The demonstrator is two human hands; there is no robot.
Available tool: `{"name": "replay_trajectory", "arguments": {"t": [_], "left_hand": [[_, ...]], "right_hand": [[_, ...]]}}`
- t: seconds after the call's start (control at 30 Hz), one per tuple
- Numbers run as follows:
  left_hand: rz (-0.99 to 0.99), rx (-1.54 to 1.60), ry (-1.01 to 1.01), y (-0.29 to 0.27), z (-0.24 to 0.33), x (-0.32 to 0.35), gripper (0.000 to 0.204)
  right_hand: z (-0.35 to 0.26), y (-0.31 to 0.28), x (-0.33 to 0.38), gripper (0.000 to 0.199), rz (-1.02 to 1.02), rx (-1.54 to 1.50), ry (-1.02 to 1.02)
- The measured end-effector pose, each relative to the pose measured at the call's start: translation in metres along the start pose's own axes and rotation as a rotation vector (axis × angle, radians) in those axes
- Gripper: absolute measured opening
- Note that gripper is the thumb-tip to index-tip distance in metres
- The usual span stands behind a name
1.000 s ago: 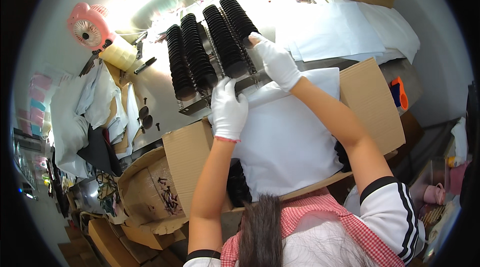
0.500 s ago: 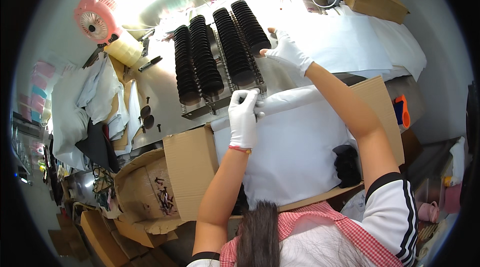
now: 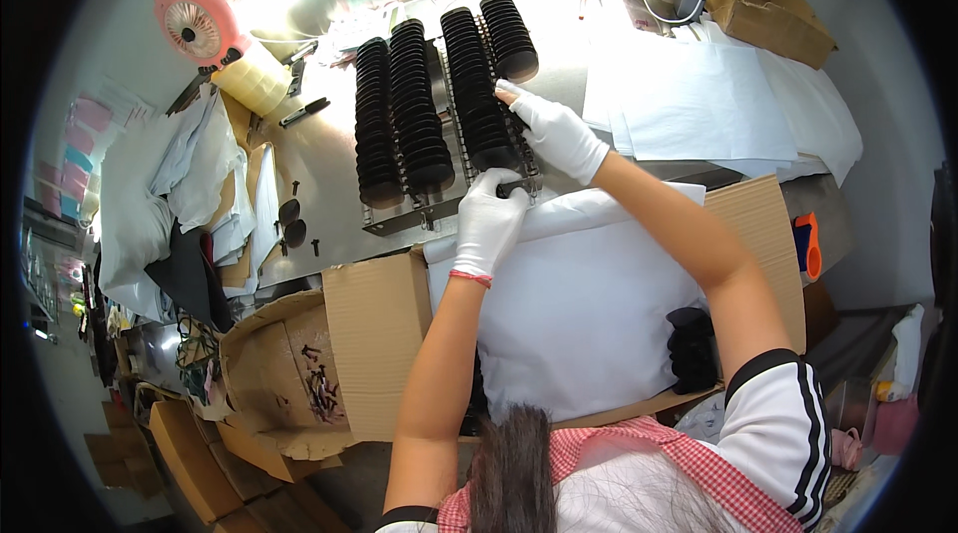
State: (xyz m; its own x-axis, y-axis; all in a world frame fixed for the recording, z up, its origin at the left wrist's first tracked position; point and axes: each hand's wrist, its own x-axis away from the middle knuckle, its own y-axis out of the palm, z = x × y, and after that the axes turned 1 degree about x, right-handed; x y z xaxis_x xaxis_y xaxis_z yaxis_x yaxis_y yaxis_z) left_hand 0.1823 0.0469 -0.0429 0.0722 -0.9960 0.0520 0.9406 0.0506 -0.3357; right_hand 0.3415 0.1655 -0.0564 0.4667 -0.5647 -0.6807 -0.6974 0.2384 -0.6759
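A metal rack (image 3: pixel 399 218) on the bench carries four rows of thin, black, rounded discs standing close together. My left hand (image 3: pixel 489 226), in a white glove, is closed at the near end of the third row (image 3: pixel 473 84). A small dark piece (image 3: pixel 511 188) shows at its fingers; its kind is unclear. My right hand (image 3: pixel 561 136), gloved with bare fingertips, is open, its fingers reaching to the right side of the third row. The rightmost row (image 3: pixel 509 34) ends just beyond that hand. I cannot make out anything held in it.
White cloth (image 3: pixel 579 283) covers an open carton in front of me, with black bundled material (image 3: pixel 691 348) on its right. Dark screws lie in a cardboard tray (image 3: pixel 269 383) at left. A pink fan (image 3: pixel 190 19), marker (image 3: pixel 304 112) and white sheets (image 3: pixel 689 104) surround the rack.
My right hand has moved left and nearer, from the rightmost row to the third row. That rightmost row looks shorter at its near end. My left hand has shifted slightly up toward the rack.
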Motion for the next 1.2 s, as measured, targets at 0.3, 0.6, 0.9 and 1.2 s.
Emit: {"name": "replay_trajectory", "arguments": {"t": [0.3, 0.6, 0.9, 1.2], "left_hand": [[0.019, 0.929, -0.264, -0.002, 0.045, 0.034, 0.042], [-0.087, 1.355, -0.466, -0.007, 0.049, 0.049, 0.013], [0.108, -0.051, 0.059, 0.010, 0.001, 0.010, 0.016], [-0.042, 0.161, -0.013, -0.010, 0.012, 0.006, 0.018]], "right_hand": [[-0.070, -0.062, -0.015, 0.040, 0.257, -0.225, 0.146], [-0.046, -0.070, -0.025, 0.035, 0.055, -0.289, 0.501], [0.046, -0.042, -0.080, 0.056, -0.361, -0.465, 0.621], [0.037, 0.000, -0.058, 0.051, -0.035, -0.301, 0.440]]}}
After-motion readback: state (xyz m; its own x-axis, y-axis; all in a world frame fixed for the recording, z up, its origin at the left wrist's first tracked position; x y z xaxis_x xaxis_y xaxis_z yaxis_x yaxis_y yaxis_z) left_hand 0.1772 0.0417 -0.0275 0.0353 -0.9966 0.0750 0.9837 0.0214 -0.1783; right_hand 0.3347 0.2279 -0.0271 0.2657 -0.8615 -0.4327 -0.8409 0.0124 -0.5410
